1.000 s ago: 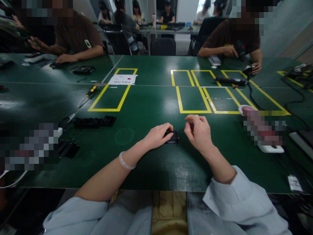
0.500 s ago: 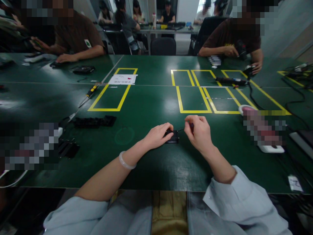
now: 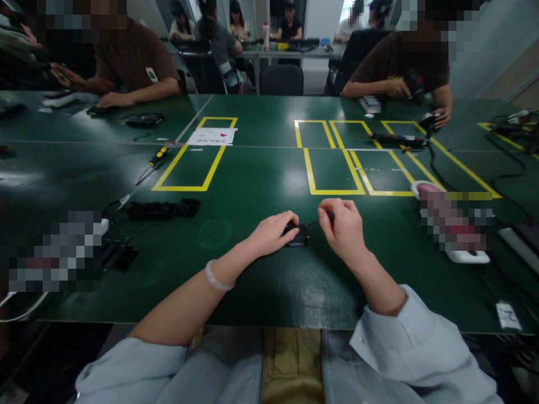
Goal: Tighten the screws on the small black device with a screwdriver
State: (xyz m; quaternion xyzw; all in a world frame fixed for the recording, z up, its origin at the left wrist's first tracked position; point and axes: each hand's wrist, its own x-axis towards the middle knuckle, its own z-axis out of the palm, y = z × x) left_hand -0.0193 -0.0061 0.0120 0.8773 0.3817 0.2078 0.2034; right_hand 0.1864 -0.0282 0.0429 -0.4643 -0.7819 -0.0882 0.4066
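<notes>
On the green table in front of me, my left hand [image 3: 273, 233] is closed over a small black rectangular block [image 3: 298, 240], pressing it down with thumb and fingers. The hand covers much of the block, so its exact kind is hidden. To its right, my right hand [image 3: 343, 227] is curled round the dark handle of a small screwdriver [image 3: 312, 224]. The tool lies nearly level, and its thin shaft points left at the block's right side. Whether the tip touches the block I cannot make out.
Black parts [image 3: 164, 209] lie to the left, near a yellow-and-black screwdriver [image 3: 158, 156]. A white-edged device [image 3: 469, 257] lies at right. Yellow tape outlines [image 3: 337, 192] mark the table; a paper sheet [image 3: 210, 136] and an electric screwdriver [image 3: 398, 139] lie beyond. Co-workers sit opposite.
Both hands and the block keep their places. The screwdriver's handle shows slightly more between my right fingers, as if the tool has turned a little.
</notes>
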